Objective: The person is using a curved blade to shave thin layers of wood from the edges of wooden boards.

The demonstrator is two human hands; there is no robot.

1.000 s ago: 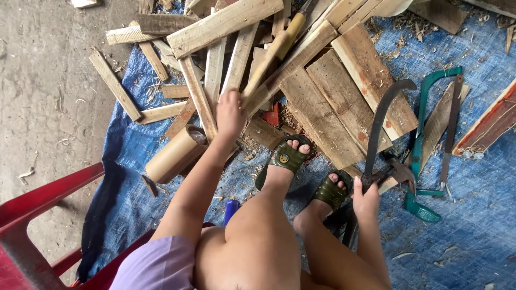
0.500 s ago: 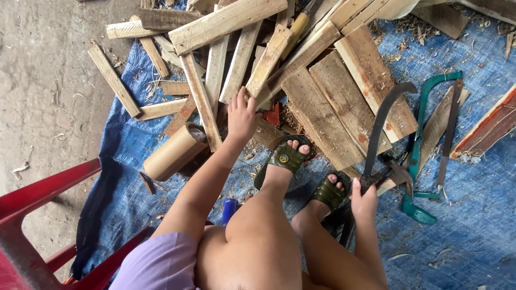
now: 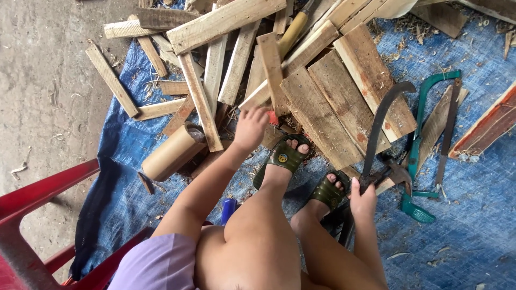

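Knees and a lilac hem fill the nearest part of the view, the person seated on a red plastic chair [image 3: 32, 215] with both feet in dark green sandals [image 3: 283, 158] planted on a blue tarp [image 3: 473, 231]. Low at the right, the right hand [image 3: 363, 200] is clenched around the handle of a curved dark blade [image 3: 379, 129], whose tip arcs up over the boards. A little farther out, the left hand [image 3: 251, 128] reaches with fingers spread and loose toward the near end of a narrow wooden slat [image 3: 273, 72]; the fingertips sit at the slat's end, but whether they touch it cannot be told, and they grip nothing. A cardboard tube [image 3: 171, 153] lies just left of that arm, and a green-framed saw [image 3: 422, 145] rests beside the blade. Beyond, the pile of planks [image 3: 333, 91] lies jumbled and whole, so judging by this, picking a piece is only beginning and any cutting remains undone.
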